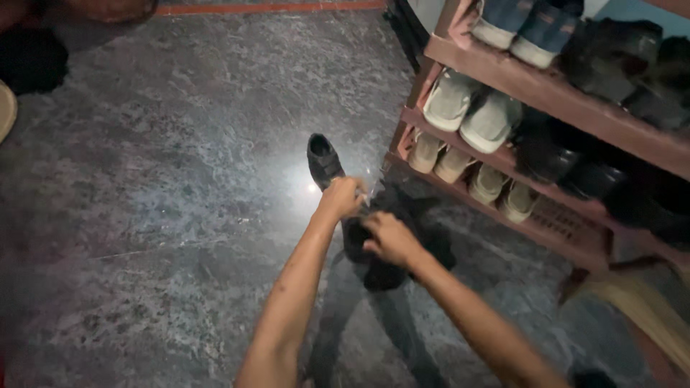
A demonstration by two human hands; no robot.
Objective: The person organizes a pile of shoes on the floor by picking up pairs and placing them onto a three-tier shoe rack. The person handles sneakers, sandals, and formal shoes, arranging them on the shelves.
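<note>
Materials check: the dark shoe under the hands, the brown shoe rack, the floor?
Dark low-cut shoe, both hands on it: matte black, probably fabric or suede; no shine, too dim for certainty. Brown slatted shoe rack: looks like moulded plastic, with smooth uniform shelves and a grid-patterned lower tier. Grey mottled floor: polished stone or tile; it mirrors a light glare.

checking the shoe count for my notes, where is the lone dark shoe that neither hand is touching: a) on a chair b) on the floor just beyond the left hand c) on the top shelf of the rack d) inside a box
b: the lone dark shoe lies on the stone floor just beyond the left hand, apart from the shoe rack.
</note>
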